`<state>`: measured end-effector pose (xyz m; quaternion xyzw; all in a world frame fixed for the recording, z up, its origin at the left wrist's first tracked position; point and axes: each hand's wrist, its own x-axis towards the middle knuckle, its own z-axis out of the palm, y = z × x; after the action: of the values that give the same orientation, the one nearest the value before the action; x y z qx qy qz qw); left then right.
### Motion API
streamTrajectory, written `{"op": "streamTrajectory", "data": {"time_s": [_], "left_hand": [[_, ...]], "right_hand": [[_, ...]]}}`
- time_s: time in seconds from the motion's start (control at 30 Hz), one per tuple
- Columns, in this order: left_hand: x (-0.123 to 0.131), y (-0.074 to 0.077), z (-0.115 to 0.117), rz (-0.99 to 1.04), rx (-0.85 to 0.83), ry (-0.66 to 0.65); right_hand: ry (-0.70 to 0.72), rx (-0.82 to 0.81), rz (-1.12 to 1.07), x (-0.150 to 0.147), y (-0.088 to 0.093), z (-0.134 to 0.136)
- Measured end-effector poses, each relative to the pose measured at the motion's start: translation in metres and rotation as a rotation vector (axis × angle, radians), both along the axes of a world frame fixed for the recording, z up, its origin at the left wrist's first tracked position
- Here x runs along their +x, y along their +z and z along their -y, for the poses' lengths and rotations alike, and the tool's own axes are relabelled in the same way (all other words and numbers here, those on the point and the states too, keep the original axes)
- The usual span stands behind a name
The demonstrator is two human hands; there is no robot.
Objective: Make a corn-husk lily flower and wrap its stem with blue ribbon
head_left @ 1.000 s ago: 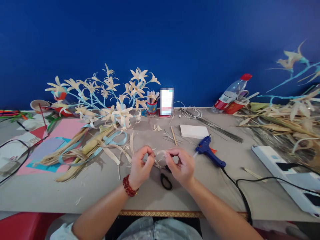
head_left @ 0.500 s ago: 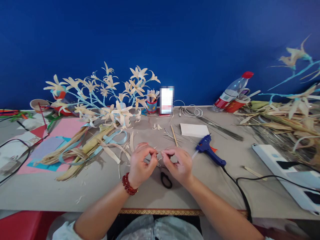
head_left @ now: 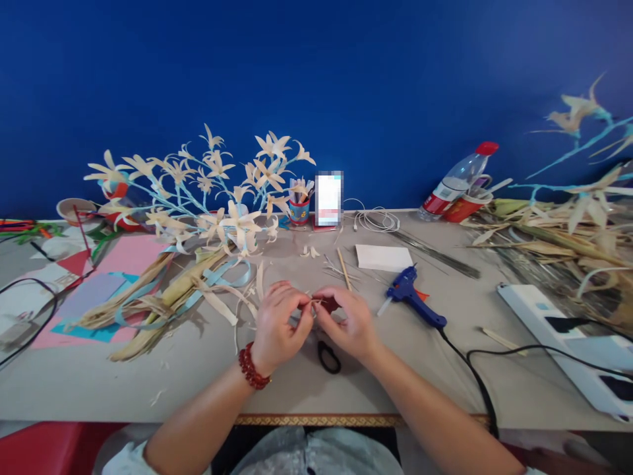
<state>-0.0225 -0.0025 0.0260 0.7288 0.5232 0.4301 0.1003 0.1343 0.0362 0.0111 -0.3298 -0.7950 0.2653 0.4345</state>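
Observation:
My left hand [head_left: 281, 324], with a red bead bracelet [head_left: 253, 367] at the wrist, pinches thumb to forefinger over the middle of the table. Facing it, my right hand [head_left: 349, 324] pinches too, its fingertips almost touching the left ones. A thin pale strip [head_left: 316, 301], seemingly dried husk, shows between the fingertips; its full shape is too small to tell. Below the hands lie scissors, with a black handle loop [head_left: 329, 357] showing and the rest mostly hidden. Pale husk strips [head_left: 220, 302] lie left of my left hand, and a thin wooden stick [head_left: 344, 268] lies just beyond the hands.
A blue glue gun [head_left: 415, 297] with its cord lies right of my hands, near a white power strip [head_left: 558, 343]. Husk flowers on blue stems [head_left: 198, 191] stand at the back left, beside a pen cup [head_left: 299, 211] and a lit phone [head_left: 329, 198]. A bottle [head_left: 457, 181] leans at right.
My right hand has moved left, so the fingertips of both hands are closer together. The pale strip between them shows more clearly. The things on the table stay put.

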Motion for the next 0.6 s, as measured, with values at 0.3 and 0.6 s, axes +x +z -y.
{"op": "streamTrajectory", "data": {"time_s": [0.3,0.6], "left_hand": [[-0.003,0.001,-0.001,-0.124,-0.054,0.002],[-0.004,-0.001,-0.002,-0.043,-0.069,-0.018]], "right_hand": [[-0.024,0.060,0.169,0.007,0.004,-0.010],[0.037,-0.062,0.154,0.012,0.013,-0.013]]}}
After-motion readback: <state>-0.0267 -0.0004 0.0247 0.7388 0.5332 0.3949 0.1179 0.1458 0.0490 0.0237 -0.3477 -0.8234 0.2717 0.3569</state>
